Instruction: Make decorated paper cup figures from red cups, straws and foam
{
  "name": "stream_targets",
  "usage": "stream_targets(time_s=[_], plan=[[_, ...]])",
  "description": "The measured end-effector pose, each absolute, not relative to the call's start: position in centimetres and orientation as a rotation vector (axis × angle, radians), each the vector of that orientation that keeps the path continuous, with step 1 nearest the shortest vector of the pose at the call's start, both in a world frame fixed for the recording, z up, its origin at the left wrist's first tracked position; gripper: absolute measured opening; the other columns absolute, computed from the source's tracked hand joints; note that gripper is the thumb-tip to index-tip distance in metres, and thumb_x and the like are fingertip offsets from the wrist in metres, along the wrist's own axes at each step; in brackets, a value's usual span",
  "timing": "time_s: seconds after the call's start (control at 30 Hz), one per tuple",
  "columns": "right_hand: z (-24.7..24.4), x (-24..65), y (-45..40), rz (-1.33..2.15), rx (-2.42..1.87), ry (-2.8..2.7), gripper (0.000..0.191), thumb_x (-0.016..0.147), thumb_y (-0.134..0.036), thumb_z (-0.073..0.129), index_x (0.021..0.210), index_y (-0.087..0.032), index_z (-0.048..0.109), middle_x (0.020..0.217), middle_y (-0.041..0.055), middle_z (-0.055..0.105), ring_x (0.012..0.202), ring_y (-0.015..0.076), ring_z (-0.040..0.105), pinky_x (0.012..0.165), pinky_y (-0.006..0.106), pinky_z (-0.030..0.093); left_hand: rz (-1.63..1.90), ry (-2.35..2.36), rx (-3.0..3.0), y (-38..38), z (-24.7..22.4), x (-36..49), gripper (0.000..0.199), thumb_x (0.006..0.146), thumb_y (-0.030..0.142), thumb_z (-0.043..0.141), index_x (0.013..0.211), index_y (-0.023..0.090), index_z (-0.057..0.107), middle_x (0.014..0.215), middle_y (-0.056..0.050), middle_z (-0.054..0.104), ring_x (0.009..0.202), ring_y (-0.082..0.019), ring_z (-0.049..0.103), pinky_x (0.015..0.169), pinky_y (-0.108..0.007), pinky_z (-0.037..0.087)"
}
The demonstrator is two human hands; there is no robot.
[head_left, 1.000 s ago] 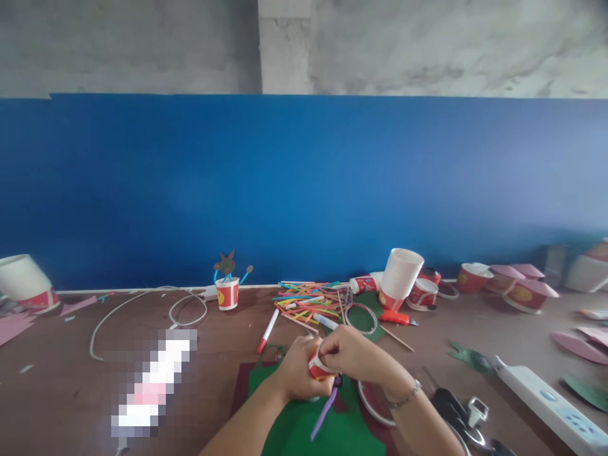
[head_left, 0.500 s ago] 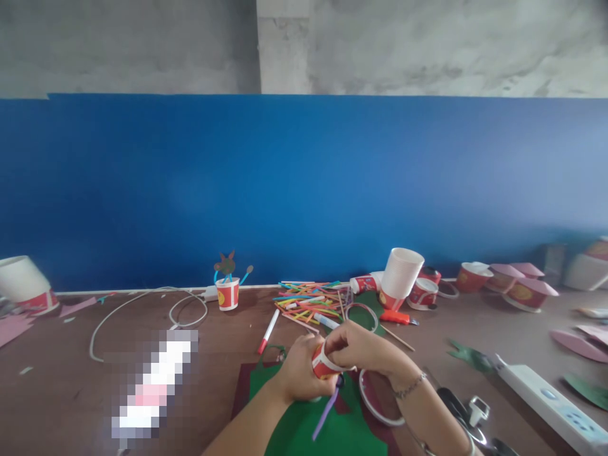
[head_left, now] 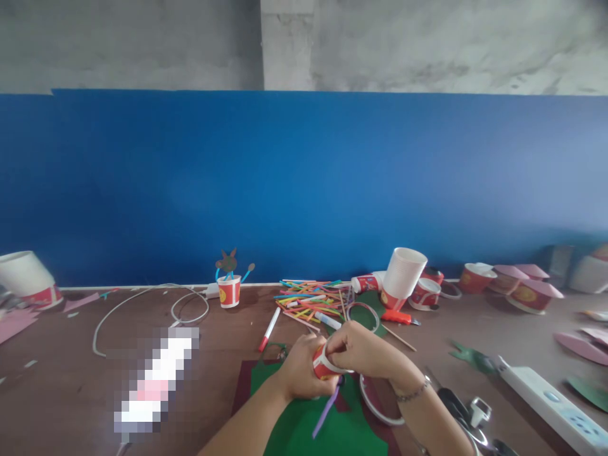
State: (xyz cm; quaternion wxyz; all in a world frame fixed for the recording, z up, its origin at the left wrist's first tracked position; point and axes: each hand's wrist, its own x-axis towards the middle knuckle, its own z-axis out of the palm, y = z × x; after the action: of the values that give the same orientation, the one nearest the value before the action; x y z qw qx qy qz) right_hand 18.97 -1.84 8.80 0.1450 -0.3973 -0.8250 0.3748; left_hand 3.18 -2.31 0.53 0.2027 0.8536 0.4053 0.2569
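My left hand (head_left: 304, 367) is wrapped round a red and white paper cup (head_left: 323, 363), held tilted over green paper (head_left: 318, 430). At the cup's rim is my right hand (head_left: 354, 348), its fingers bent into the opening; their tips are hidden inside, so what they pinch, if anything, cannot be made out. A purple strip (head_left: 326, 413) hangs below the cup beside a small dark piece. The green paper lies on a dark red sheet (head_left: 243, 380).
Colourful sticks (head_left: 308, 301) lie beyond my hands, with a red-capped marker (head_left: 269, 329) to their left. Stacked cups (head_left: 403, 275), an orange cutter (head_left: 398, 316), tape rings and a white power strip (head_left: 553, 402) are on the right. A decorated cup (head_left: 229, 292) stands near the blue panel.
The view has shifted slightly. Both hands keep nearly the same pose around the cup.
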Motion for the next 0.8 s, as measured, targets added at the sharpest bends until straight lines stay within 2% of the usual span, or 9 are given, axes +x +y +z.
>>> stream_targets(time_s=[0.3,0.53,0.63,0.8], plan=[[8.7,17.8,-2.3,1.126,-1.109,-2.306,0.016,0.057,-0.010,0.041,0.045,-0.016,0.032,0.047,-0.0061,0.026,0.047,0.0056,0.022,0.043,0.022,0.018,0.769,1.105,2.441,-2.3,0.6,3.0,0.016,0.057,0.022,0.057,0.064,0.020,0.043,0.065,0.003,0.051,0.065,-0.014,0.048,0.062,-0.027,0.028],[7.9,17.2,-1.5,1.362,-1.123,-2.140,0.015,0.054,-0.010,0.041,0.042,-0.016,0.035,0.044,-0.0075,0.023,0.047,0.0051,0.019,0.043,0.022,0.015,0.801,1.187,2.424,-2.3,0.9,2.6,0.018,0.056,0.023,0.058,0.061,0.019,0.041,0.062,0.003,0.049,0.063,-0.014,0.047,0.063,-0.028,0.027],[7.8,17.2,-1.5,1.309,-1.160,-2.148,0.018,0.057,-0.011,0.043,0.042,-0.016,0.035,0.046,-0.0070,0.023,0.048,0.0052,0.020,0.043,0.022,0.015,0.824,1.215,2.409,-2.2,0.8,2.7,0.019,0.057,0.023,0.058,0.062,0.019,0.040,0.064,0.002,0.051,0.065,-0.015,0.049,0.066,-0.028,0.029],[8.7,17.9,-1.9,1.154,-1.221,-2.216,0.020,0.067,-0.013,0.044,0.048,-0.016,0.037,0.051,-0.0056,0.031,0.051,0.0067,0.026,0.046,0.021,0.023,0.908,1.341,2.335,-2.0,0.6,2.9,0.019,0.059,0.026,0.059,0.072,0.020,0.046,0.073,-0.001,0.057,0.074,-0.020,0.053,0.071,-0.031,0.033]])
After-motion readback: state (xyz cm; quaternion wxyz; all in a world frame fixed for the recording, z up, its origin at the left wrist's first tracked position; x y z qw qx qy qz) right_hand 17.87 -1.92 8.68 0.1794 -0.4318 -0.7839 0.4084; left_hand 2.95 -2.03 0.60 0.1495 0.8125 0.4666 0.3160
